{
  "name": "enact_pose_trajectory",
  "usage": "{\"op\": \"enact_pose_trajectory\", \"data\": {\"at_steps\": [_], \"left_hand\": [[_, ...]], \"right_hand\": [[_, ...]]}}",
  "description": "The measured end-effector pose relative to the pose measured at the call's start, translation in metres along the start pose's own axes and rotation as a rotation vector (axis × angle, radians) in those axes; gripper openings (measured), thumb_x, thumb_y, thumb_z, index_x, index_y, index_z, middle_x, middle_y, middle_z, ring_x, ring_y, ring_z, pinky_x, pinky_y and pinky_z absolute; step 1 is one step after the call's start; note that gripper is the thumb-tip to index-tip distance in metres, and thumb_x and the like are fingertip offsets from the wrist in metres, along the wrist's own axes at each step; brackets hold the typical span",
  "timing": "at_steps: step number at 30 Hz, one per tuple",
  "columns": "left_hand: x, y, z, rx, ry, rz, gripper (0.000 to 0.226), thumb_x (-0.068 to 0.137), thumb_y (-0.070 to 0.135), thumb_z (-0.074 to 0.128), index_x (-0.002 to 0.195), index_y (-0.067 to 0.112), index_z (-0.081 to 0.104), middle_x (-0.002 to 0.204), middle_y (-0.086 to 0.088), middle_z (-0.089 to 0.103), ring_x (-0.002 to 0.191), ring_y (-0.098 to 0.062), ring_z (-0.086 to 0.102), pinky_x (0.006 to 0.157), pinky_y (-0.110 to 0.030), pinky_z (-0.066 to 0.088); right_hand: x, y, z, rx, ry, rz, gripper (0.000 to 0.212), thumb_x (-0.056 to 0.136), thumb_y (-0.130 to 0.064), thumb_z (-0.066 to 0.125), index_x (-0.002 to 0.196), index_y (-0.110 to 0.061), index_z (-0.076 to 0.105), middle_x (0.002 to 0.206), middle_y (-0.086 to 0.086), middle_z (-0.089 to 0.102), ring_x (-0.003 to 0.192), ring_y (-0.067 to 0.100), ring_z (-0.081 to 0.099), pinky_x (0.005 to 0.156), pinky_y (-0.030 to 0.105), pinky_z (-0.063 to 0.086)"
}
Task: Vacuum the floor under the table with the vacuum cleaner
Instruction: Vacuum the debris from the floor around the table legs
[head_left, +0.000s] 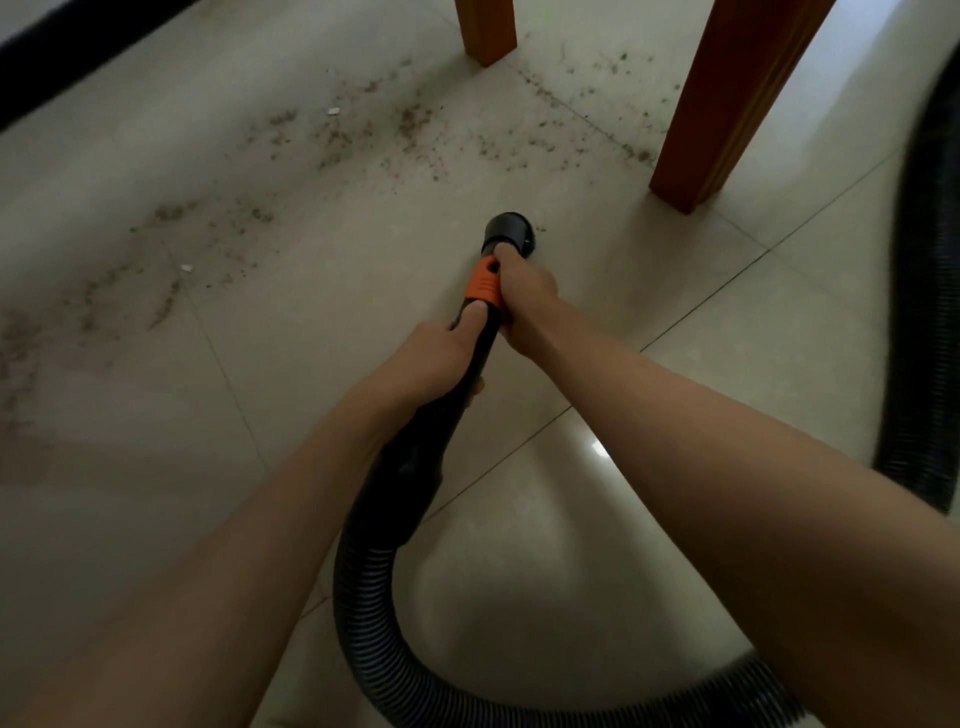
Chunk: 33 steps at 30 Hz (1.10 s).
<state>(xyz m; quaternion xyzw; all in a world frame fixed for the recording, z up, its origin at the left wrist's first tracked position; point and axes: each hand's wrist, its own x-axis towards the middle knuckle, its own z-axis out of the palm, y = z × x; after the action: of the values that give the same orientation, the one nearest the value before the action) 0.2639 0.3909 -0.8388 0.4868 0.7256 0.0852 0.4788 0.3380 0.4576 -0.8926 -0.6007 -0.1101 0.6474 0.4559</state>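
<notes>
- Head view: both hands grasp the black vacuum wand (480, 338). The right hand (524, 293) is farther forward, fingers curled round the wand at its orange collar (484, 283); the left hand (441, 358) wraps the wand just behind it, nearer the person.
- The round black nozzle (509, 234) sits at or just above the pale tiled floor (260, 509), near the closer wooden table leg (727, 104); whether it touches the tile cannot be told.
- A second table leg (485, 28) stands farther off to the left. Between and to the left of the legs lies a broad band of dark crumbs and dust (363, 135), with a small white scrap (332, 110) in it, running toward the near left. Most of it is well apart from the nozzle, so the job looks barely begun.
- The ribbed black hose (374, 623) loops from the wand back under the forearms, off the bottom edge, and rises again along the right edge.
- Risks, as a judgement: the nozzle is close to the near leg, so a sideways sweep could knock it; the hose loop by the person could snag or tug the wand short of the far dirt; a nozzle held off the floor could leave the crumbs behind.
</notes>
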Motion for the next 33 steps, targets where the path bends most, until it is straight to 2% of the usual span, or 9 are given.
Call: {"op": "enact_pose_trajectory", "data": {"at_steps": [7,11,15,19,22,25,27,30,33], "left_hand": [[0.016,0.023,0.011,0.053,-0.029,0.043,0.056,0.097,0.052,0.029,0.089,0.004,0.056,0.066,-0.010,0.061,0.055,-0.023,0.057,0.060,-0.028,0.048],[0.022,0.026,0.011,0.065,-0.042,0.049,0.055,0.097,0.053,0.028,0.086,0.006,0.055,0.068,-0.010,0.061,0.057,-0.023,0.057,0.061,-0.029,0.048],[0.022,0.022,0.007,0.063,0.035,0.047,0.054,0.098,0.049,0.027,0.075,0.008,0.053,0.066,-0.010,0.060,0.056,-0.023,0.056,0.060,-0.028,0.046],[0.022,0.018,-0.002,0.090,0.096,0.032,0.055,0.100,0.047,0.024,0.070,0.010,0.051,0.063,-0.008,0.059,0.057,-0.023,0.056,0.063,-0.027,0.046],[0.024,0.013,-0.007,0.071,0.098,-0.009,0.053,0.099,0.048,0.025,0.072,0.010,0.051,0.064,-0.009,0.059,0.056,-0.021,0.055,0.058,-0.025,0.044],[0.028,0.012,-0.005,0.072,0.093,-0.012,0.053,0.099,0.049,0.025,0.074,0.010,0.052,0.066,-0.009,0.061,0.057,-0.022,0.057,0.062,-0.027,0.046],[0.032,0.016,-0.002,0.043,0.071,-0.004,0.053,0.098,0.050,0.026,0.079,0.009,0.054,0.069,-0.009,0.062,0.061,-0.023,0.058,0.066,-0.030,0.048],[0.035,0.021,0.004,-0.039,0.028,0.023,0.053,0.097,0.051,0.031,0.087,0.006,0.057,0.069,-0.010,0.062,0.058,-0.023,0.057,0.062,-0.029,0.048],[0.035,0.021,0.010,-0.040,0.008,0.052,0.053,0.097,0.052,0.031,0.083,0.007,0.057,0.068,-0.010,0.061,0.057,-0.023,0.057,0.061,-0.029,0.048]], "right_hand": [[0.017,-0.021,-0.018,0.029,0.043,-0.021,0.041,0.097,-0.020,0.049,0.128,0.006,0.049,0.112,0.018,0.059,0.086,0.024,0.056,0.071,0.032,0.048],[0.023,-0.026,-0.018,0.061,0.050,-0.024,0.038,0.097,-0.019,0.050,0.124,0.007,0.052,0.084,0.008,0.055,0.066,0.017,0.052,0.054,0.026,0.044],[0.025,-0.023,-0.004,0.049,-0.008,0.014,0.040,0.097,-0.018,0.048,0.129,0.006,0.049,0.106,0.017,0.060,0.082,0.023,0.056,0.067,0.032,0.048],[0.020,-0.021,0.016,-0.017,-0.113,0.101,0.038,0.098,-0.023,0.047,0.127,0.000,0.051,0.079,0.006,0.052,0.063,0.016,0.051,0.046,0.023,0.043],[0.021,-0.018,0.020,-0.044,-0.127,0.124,0.041,0.098,-0.024,0.048,0.130,0.001,0.050,0.083,0.008,0.053,0.065,0.018,0.053,0.049,0.028,0.043],[0.023,-0.018,0.022,-0.035,-0.096,0.099,0.042,0.097,-0.025,0.049,0.130,0.002,0.050,0.088,0.009,0.055,0.069,0.020,0.055,0.054,0.030,0.044],[0.025,-0.021,0.020,-0.027,-0.036,0.054,0.042,0.096,-0.023,0.050,0.129,0.004,0.051,0.098,0.014,0.058,0.080,0.024,0.057,0.066,0.033,0.047],[0.027,-0.029,0.008,-0.022,0.070,-0.022,0.041,0.097,-0.020,0.050,0.129,0.007,0.050,0.119,0.020,0.059,0.101,0.030,0.058,0.082,0.033,0.046],[0.024,-0.031,-0.006,-0.056,0.078,-0.021,0.040,0.097,-0.021,0.051,0.126,0.007,0.052,0.113,0.019,0.059,0.099,0.029,0.057,0.082,0.035,0.045]]}}
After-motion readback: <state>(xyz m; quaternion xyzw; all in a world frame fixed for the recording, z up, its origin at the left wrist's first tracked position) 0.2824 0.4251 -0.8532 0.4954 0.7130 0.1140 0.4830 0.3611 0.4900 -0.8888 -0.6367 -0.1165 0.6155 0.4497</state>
